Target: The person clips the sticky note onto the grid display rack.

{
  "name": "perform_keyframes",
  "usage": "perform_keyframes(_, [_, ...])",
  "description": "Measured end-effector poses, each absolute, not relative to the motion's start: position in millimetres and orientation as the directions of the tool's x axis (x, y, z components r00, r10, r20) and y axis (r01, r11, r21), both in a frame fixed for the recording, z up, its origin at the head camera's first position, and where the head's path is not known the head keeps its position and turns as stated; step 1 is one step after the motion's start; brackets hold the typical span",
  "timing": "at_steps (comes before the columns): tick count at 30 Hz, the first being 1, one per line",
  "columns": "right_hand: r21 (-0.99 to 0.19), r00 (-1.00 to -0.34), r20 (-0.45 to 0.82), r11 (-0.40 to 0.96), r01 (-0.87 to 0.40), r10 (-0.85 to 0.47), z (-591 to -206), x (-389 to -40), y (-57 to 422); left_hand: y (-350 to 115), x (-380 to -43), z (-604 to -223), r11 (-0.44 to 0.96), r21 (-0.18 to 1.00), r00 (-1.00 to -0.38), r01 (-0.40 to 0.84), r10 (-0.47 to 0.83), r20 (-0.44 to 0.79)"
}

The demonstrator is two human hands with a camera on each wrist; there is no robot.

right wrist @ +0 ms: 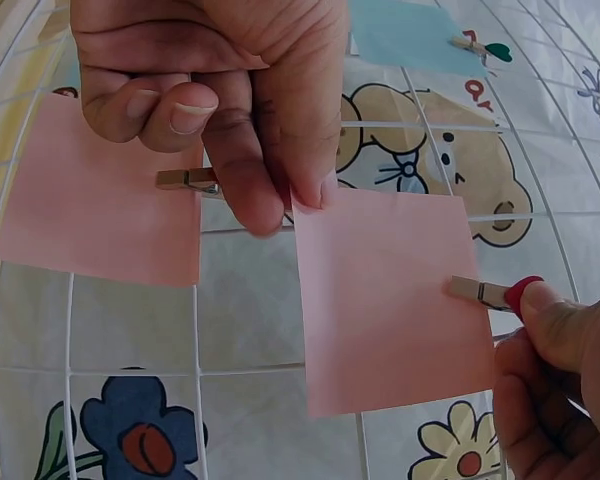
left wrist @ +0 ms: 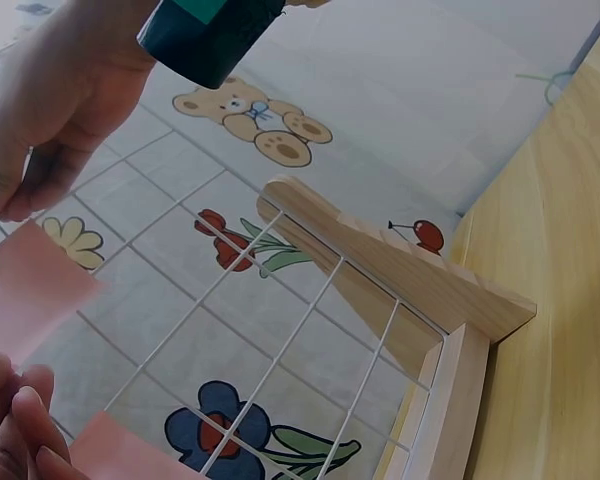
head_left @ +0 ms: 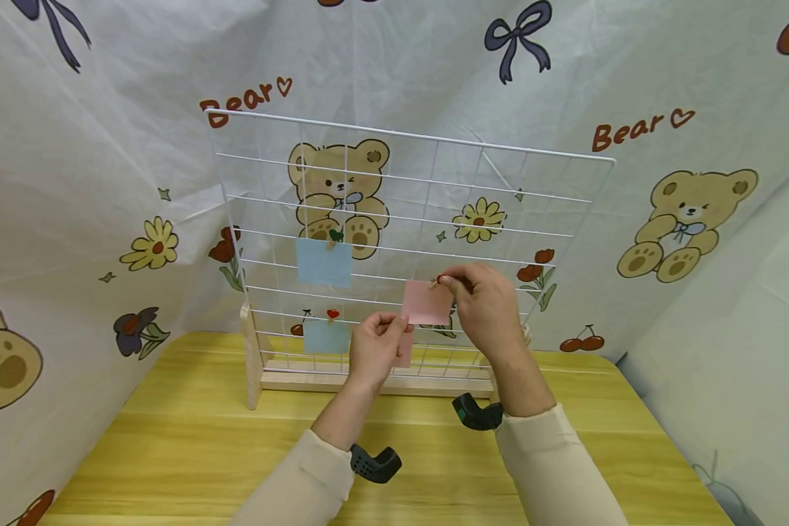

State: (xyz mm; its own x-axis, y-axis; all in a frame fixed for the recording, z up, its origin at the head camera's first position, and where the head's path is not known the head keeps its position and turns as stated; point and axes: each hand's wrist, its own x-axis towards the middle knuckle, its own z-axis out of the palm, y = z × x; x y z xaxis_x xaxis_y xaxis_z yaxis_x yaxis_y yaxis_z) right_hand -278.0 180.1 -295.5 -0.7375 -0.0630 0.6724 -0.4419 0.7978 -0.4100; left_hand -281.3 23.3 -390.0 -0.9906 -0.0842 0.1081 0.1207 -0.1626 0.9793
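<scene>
A pink paper note (head_left: pixel 427 302) stands against the white wire grid (head_left: pixel 394 219). My left hand (head_left: pixel 376 349) pinches its lower left corner between thumb and fingers. At the note's top edge, my right hand (head_left: pixel 486 303) pinches a small wooden clothespin (right wrist: pixel 480 292) by its red end. The clothespin's tip overlaps the note in the right wrist view. Below, a second pink note (right wrist: pixel 100 200) hangs on the grid, partly hidden by the left hand in the head view, with its own wooden clothespin (right wrist: pixel 187 180) at one edge.
Two light blue notes hang on the grid's left half, the upper one (head_left: pixel 324 263) with a green-topped clip and the lower one (head_left: pixel 325 337) under a red heart clip (head_left: pixel 332 314). A wooden base (head_left: pixel 289 380) holds the grid on the yellow wood-grain table (head_left: pixel 191 453). Behind hangs a bear-print cloth (head_left: pixel 408 66).
</scene>
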Motion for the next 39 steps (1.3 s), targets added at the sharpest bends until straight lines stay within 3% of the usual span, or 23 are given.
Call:
perform_keyframes(13, [-0.396,-0.749,0.656,0.803,-0.445,-0.091,-292.5,-275.7,176.3,22.0,-280.4,-388.7,-0.155,0.980,-0.990,0.126,-0.084,0.114])
perform_keyframes(26, [-0.434,-0.693,0.721,0.779,-0.452,0.000,-296.9,-273.3,176.7,19.0,-280.2,-392.4,-0.167,0.976,-0.988,0.141,-0.087,0.128])
perform_keyframes(39, [-0.457,-0.732,0.681,0.780,-0.427,-0.003,-314.9,-264.0,174.8,10.2,-268.5,-402.0,-0.099,0.982,-0.986,0.161,-0.065,0.155])
